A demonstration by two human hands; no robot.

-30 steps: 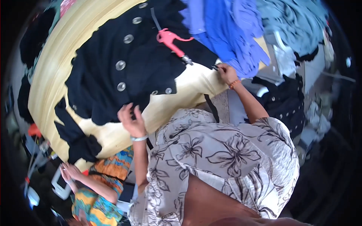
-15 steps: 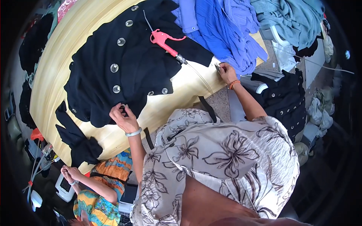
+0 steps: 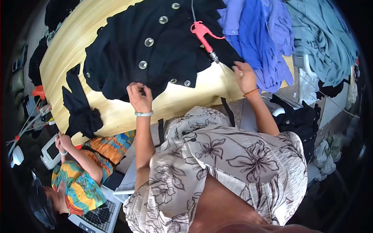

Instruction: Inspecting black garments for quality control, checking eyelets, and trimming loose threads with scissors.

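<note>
A black garment with large shiny round buttons lies spread on the pale wooden table. My left hand, a pale bangle at its wrist, pinches the near edge of this garment below the row of buttons. My right hand, with an orange bead bracelet, is at the garment's right tip by the table edge. Its fingers are curled inward, and what they hold is too small to make out. A red air blow gun with a thin metal nozzle rests on the black cloth, its hose trailing toward the near edge.
Blue-violet garments are heaped at the table's right end, with grey-green cloth beyond. A black scrap of cloth lies at the left. Another person works at lower left. More black buttoned clothing hangs at right.
The view has shifted, so table and garments sit farther right. My right hand has turned, and the small metal thing seen in its fingers before no longer shows plainly. My left hand stays on the black edge.
</note>
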